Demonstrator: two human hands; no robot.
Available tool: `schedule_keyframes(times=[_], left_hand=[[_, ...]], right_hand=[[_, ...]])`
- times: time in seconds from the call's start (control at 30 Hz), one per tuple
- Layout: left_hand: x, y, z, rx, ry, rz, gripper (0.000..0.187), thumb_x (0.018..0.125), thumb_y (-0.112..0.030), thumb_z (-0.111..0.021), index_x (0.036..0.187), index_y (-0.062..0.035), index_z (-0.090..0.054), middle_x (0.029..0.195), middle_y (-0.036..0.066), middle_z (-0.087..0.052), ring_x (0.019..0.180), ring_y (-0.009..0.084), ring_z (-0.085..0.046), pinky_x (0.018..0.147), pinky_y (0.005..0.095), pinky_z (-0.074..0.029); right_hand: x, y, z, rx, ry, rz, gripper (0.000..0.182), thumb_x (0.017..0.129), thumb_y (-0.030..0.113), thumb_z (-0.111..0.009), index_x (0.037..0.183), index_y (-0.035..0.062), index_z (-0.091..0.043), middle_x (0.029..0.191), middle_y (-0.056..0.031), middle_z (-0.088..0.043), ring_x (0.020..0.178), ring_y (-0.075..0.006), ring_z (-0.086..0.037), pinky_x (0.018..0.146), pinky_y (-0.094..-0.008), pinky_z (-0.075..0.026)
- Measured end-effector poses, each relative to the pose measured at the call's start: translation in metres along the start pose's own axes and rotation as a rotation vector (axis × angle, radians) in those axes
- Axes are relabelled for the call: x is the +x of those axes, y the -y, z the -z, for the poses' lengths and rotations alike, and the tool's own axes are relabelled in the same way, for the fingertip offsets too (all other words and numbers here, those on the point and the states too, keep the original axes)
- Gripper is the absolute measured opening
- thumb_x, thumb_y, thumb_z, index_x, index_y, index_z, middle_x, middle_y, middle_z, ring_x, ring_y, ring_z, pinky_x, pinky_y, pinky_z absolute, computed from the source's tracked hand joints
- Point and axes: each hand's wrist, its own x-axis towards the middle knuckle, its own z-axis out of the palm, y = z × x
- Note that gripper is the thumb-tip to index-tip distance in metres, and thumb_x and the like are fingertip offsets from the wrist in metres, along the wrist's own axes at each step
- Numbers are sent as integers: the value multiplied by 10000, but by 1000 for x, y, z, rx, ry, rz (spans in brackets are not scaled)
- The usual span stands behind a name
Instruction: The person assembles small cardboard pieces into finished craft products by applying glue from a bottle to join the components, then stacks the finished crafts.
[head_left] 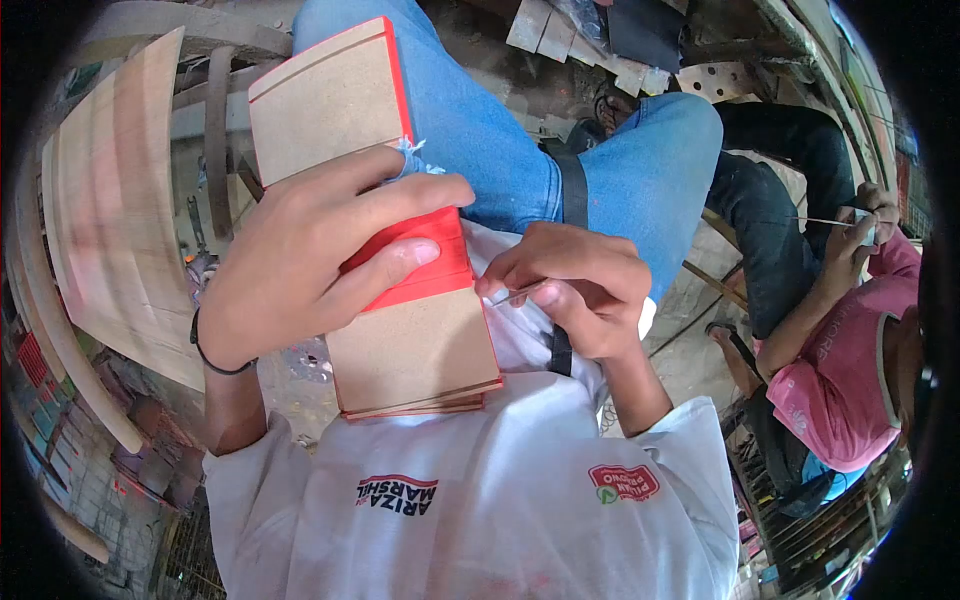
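A person in a white printed shirt and blue jeans is sitting with a stack of brown boards resting across the lap, the stack edged and banded in red. The left hand is clamped over the middle of the stack, fingers spread across the top board and thumb pressing on the red band, pinning everything against the thigh. The right hand is pinched shut around a thin needle-like tool, its tip sitting right at the stack's right edge, just beside the red band. A bit of pale frayed thread is showing at the same edge, higher up near the left fingertips.

Judging by this, the work appears to be at the stitching or binding stage along that side edge; whether thread is running through the tool cannot be made out. The next move is likely calling for a firm hold on the stack and a careful, straight push of the tip at the edge.

To the right, another person in a pink shirt is sitting close by, hands raised and busy. Curved wooden panels are standing to the left.
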Motion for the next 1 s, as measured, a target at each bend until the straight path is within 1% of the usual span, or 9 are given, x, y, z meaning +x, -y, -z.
schedule_keyframes(times=[0.07, 0.2, 0.27, 0.37, 0.5, 0.6, 0.8, 0.87, 1.0], left_hand=[[0, -2, -2, 28, -28, -15, 317, 873, -154, -639, 1185, -100, -626, 954, 156, -576, 838, 362, -599, 724, 409, -490], [4, -2, -3, 18, -40, -23, 306, 873, -147, -636, 1175, -94, -631, 948, 157, -577, 835, 367, -602, 723, 412, -493], [5, -7, 5, -17, 98, 74, 330, 858, -69, -611, 1181, -6, -613, 1019, 194, -602, 933, 365, -618, 828, 391, -494], [5, -1, 5, -27, 82, 17, 336, 860, -58, -595, 1190, 1, -601, 1035, 194, -607, 941, 364, -617, 841, 387, -490], [6, 2, 5, -48, 92, 10, 348, 862, -58, -582, 1205, 5, -589, 1047, 194, -610, 954, 364, -616, 855, 385, -485], [8, 1, 7, -72, 79, -5, 348, 874, -75, -573, 1213, 4, -584, 1045, 191, -613, 960, 357, -618, 861, 392, -481], [12, 15, 11, -86, 77, -38, 340, 902, -82, -534, 1227, 5, -583, 1127, 189, -640, 1055, 340, -626, 937, 393, -471], [14, 21, 15, -94, 92, -66, 361, 909, -65, -509, 1257, 11, -571, 1200, 187, -642, 1127, 332, -616, 985, 390, -458], [19, 25, 22, -92, 119, -56, 381, 912, -51, -489, 1281, 17, -560, 1227, 179, -641, 1151, 326, -613, 1002, 386, -451]], right_hand=[[-1, 0, -3, 20, -54, 47, 210, 927, 89, -554, 872, -94, -641, 788, -246, -677, 736, -299, -685, 649, -377, -539], [-7, -1, -3, 28, -78, 46, 211, 927, 93, -553, 865, -87, -643, 782, -242, -678, 722, -300, -681, 646, -375, -535], [-10, 2, -1, 46, -6, 54, 206, 927, 89, -548, 861, -80, -645, 780, -237, -682, 730, -305, -683, 630, -372, -525], [-14, 4, -1, 118, 8, 14, 199, 931, 89, -543, 863, -72, -637, 765, -220, -683, 700, -289, -669, 617, -368, -507], [-17, -3, -3, 171, -7, 2, 188, 934, 97, -545, 860, -57, -624, 742, -205, -678, 669, -277, -650, 607, -366, -491], [-15, -3, -4, 181, 10, 22, 177, 939, 98, -545, 850, -43, -604, 728, -191, -674, 652, -271, -636, 630, -382, -491], [-22, -3, -11, 296, 21, -7, 155, 955, 66, -520, 862, -37, -589, 737, -177, -676, 652, -280, -632, 647, -405, -484], [-25, -1, -10, 279, 79, -76, 164, 967, 71, -523, 885, -55, -591, 748, -176, -676, 655, -282, -635, 628, -395, -486], [-29, -1, -9, 238, 184, -138, 154, 963, 46, -536, 937, -93, -596, 773, -184, -677, 668, -281, -645, 638, -387, -505]])
